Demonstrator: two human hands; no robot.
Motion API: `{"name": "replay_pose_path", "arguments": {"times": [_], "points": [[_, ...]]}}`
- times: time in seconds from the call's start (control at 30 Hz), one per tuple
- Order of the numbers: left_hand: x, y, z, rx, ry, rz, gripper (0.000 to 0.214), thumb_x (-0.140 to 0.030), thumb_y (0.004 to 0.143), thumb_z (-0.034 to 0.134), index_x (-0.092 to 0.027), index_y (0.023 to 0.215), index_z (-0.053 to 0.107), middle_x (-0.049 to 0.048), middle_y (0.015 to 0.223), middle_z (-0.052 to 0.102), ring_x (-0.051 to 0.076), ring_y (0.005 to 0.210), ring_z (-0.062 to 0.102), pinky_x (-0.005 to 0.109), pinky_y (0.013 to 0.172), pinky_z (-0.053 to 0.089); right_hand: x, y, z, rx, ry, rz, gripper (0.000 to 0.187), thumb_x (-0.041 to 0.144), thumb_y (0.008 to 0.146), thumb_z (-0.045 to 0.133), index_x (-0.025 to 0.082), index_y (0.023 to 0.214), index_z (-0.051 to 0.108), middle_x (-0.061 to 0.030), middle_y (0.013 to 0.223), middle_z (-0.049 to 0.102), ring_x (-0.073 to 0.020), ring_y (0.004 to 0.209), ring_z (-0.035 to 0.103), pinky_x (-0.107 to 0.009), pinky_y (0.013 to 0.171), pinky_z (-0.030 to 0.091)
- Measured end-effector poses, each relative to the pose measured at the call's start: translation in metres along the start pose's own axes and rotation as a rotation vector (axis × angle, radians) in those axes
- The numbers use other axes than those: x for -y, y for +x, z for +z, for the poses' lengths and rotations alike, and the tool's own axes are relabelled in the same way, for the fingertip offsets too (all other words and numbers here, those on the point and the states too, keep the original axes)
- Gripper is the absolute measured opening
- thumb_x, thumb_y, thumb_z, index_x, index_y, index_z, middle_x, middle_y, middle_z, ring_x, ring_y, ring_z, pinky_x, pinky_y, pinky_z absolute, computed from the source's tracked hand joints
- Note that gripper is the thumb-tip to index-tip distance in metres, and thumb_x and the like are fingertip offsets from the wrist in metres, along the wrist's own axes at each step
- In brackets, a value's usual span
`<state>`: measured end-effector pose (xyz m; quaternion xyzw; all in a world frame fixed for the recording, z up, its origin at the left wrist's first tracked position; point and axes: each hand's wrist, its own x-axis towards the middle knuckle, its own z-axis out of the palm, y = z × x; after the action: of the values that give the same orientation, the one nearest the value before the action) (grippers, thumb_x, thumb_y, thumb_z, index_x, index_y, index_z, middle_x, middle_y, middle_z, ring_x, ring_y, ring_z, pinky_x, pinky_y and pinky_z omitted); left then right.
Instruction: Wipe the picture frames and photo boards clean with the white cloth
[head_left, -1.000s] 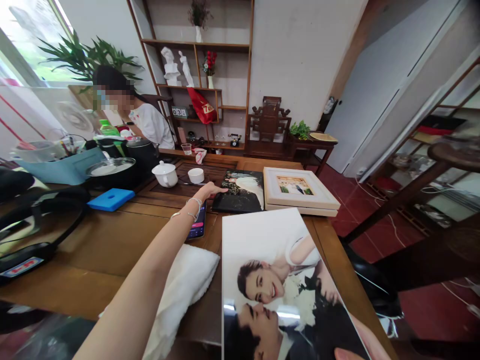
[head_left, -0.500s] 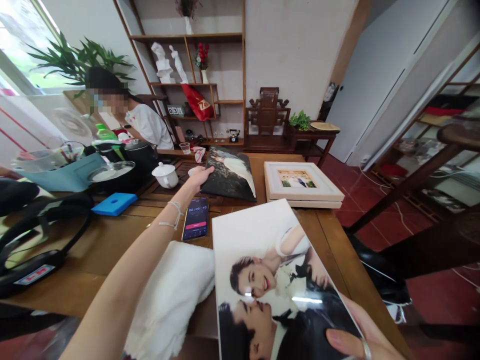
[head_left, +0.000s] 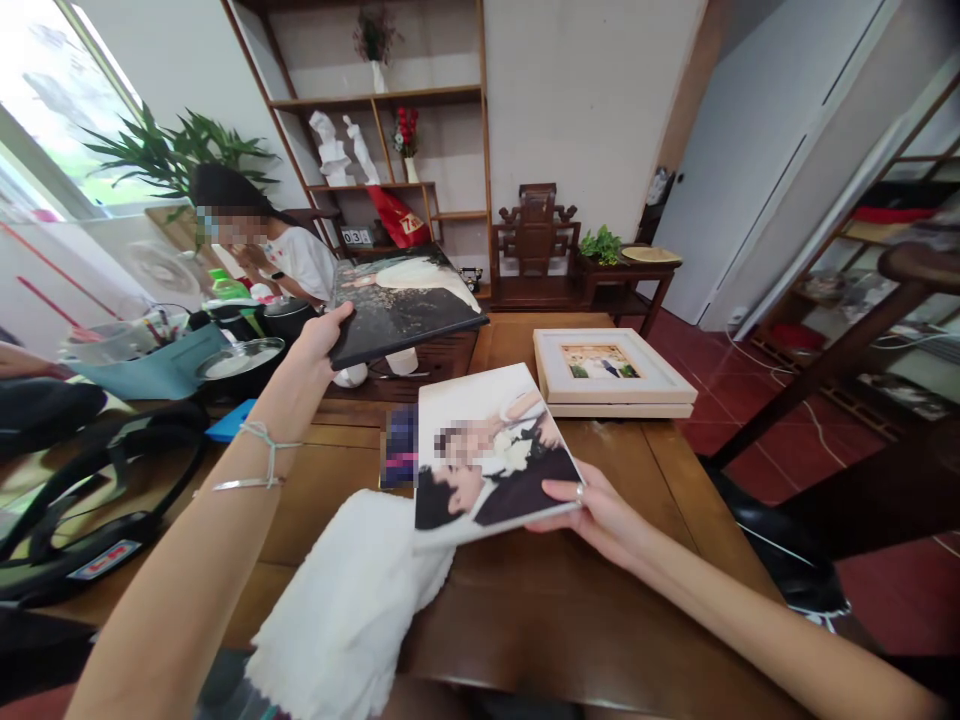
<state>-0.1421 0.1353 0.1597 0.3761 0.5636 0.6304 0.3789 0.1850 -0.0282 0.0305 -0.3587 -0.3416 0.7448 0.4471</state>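
In my left hand is a dark photo panel showing a figure in a long white dress; I grip it by its left edge, raised above the table. My right hand pinches the right edge of a white photo panel picturing a couple, thumb on its face and fingers beneath. That panel is tilted towards me over the table. Just below and left of it lies a crumpled white towel. A phone is partly covered by the white panel.
Two stacked pale wooden picture frames lie at the right of the table. Black headphones, a glass-lidded pan and a blue bin crowd the left. Another person sits at the far left.
My left hand has lifted the dark panel off the table, up and leftward. The white panel in my right hand has moved farther from me, over part of the phone.
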Motion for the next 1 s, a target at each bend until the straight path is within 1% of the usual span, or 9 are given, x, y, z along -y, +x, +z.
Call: {"name": "replay_pose_path", "arguments": {"times": [0.13,0.23,0.33,0.43,0.57,0.73,0.87,1.0], "points": [[-0.004,-0.012,-0.005,-0.021,-0.074,-0.09,0.021,-0.016,0.099,0.042,-0.006,0.088,0.058,0.0002,0.063,0.066,0.009,0.065,0.061,0.03,0.082,0.055,-0.001,0.048,0.005,-0.037,0.08,-0.048,0.03,0.008,0.066,0.077,0.013,0.094,0.065,-0.0089,0.093,0.073,-0.0287,0.083,0.071,-0.048,0.069,0.063],[-0.004,-0.021,-0.004,-0.026,-0.104,-0.13,0.021,-0.017,0.098,0.045,-0.005,0.089,0.059,0.0007,0.062,0.066,0.011,0.068,0.062,0.029,0.082,0.055,-0.003,0.08,0.008,-0.068,0.147,-0.056,0.026,0.003,0.068,0.073,0.012,0.09,0.064,-0.0092,0.09,0.073,-0.0274,0.083,0.071,-0.051,0.073,0.062],[-0.004,-0.027,-0.002,-0.022,-0.121,-0.157,0.02,-0.017,0.097,0.046,-0.004,0.089,0.06,0.0024,0.064,0.067,0.012,0.068,0.064,0.031,0.083,0.055,-0.005,0.105,0.01,-0.105,0.179,-0.055,0.023,0.0,0.07,0.07,0.011,0.089,0.063,-0.0097,0.088,0.073,-0.026,0.083,0.07,-0.051,0.075,0.062],[-0.004,-0.03,0.0,-0.02,-0.132,-0.17,0.019,-0.017,0.096,0.048,-0.005,0.088,0.06,0.0019,0.061,0.067,0.011,0.063,0.065,0.031,0.082,0.056,-0.007,0.123,0.01,-0.152,0.214,-0.051,0.019,-0.001,0.072,0.067,0.01,0.087,0.062,-0.0096,0.086,0.073,-0.0256,0.083,0.07,-0.051,0.077,0.061],[-0.005,-0.035,0.003,-0.004,-0.143,-0.196,0.021,-0.018,0.096,0.048,-0.005,0.088,0.062,0.0017,0.055,0.066,0.012,0.053,0.065,0.028,0.073,0.059,-0.011,0.136,0.007,-0.23,0.251,-0.042,0.019,-0.004,0.073,0.064,0.011,0.083,0.06,-0.0076,0.079,0.071,-0.0252,0.082,0.07,-0.051,0.077,0.062],[-0.009,-0.043,0.009,0.012,-0.163,-0.237,0.02,-0.019,0.094,0.049,-0.006,0.092,0.065,0.0046,0.056,0.069,0.015,0.043,0.064,0.027,0.06,0.06,-0.016,0.144,0.006,-0.331,0.276,-0.046,0.016,-0.003,0.075,0.065,0.012,0.079,0.059,-0.006,0.075,0.069,-0.0234,0.077,0.069,-0.051,0.074,0.063],[-0.011,-0.05,0.011,0.022,-0.162,-0.267,0.023,-0.018,0.095,0.046,-0.005,0.094,0.065,0.0044,0.051,0.067,0.016,0.038,0.062,0.028,0.053,0.059,-0.019,0.146,0.005,-0.416,0.283,-0.082,0.016,0.007,0.076,0.072,0.014,0.078,0.057,-0.0044,0.074,0.068,-0.0214,0.075,0.069,-0.048,0.073,0.064],[-0.011,-0.054,0.01,0.022,-0.168,-0.271,0.025,-0.016,0.096,0.044,-0.004,0.095,0.065,0.0035,0.046,0.065,0.016,0.041,0.064,0.026,0.055,0.059,-0.023,0.148,0.006,-0.496,0.268,-0.142,0.021,0.017,0.078,0.074,0.017,0.078,0.053,-0.0003,0.074,0.067,-0.0185,0.074,0.068,-0.047,0.074,0.064]]}}
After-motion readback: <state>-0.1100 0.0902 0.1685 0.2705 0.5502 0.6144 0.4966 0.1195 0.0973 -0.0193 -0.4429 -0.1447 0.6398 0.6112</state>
